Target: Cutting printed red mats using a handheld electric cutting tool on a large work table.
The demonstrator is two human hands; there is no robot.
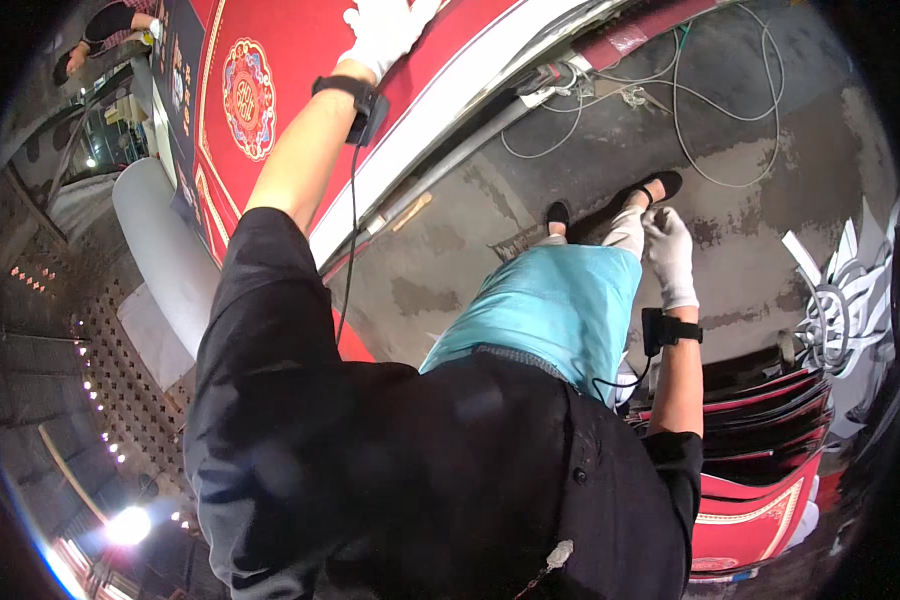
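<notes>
My left hand (pixel 385 35), in a white glove, lies on a red printed mat (pixel 295 90) with gold borders and a round coloured medallion. Its fingers are spread, and the upper edge of the picture cuts some of them off. By my right side hangs my right hand (pixel 672 255), also gloved in white, over the floor and apart from the mat. Its fingers are curled in, and nothing shows in them. Each wrist wears a black strap with a small device and a cable.
A pale edge (pixel 460 90) and a metal bar run along the mat's near side. Thin cables (pixel 675 110) loop over the worn floor. At right, grey-white strips (pixel 840 310) lie tangled beside stacked red mats (pixel 745 505). Another person (pixel 115 25) leans in at far left, near a grey roll (pixel 160 230).
</notes>
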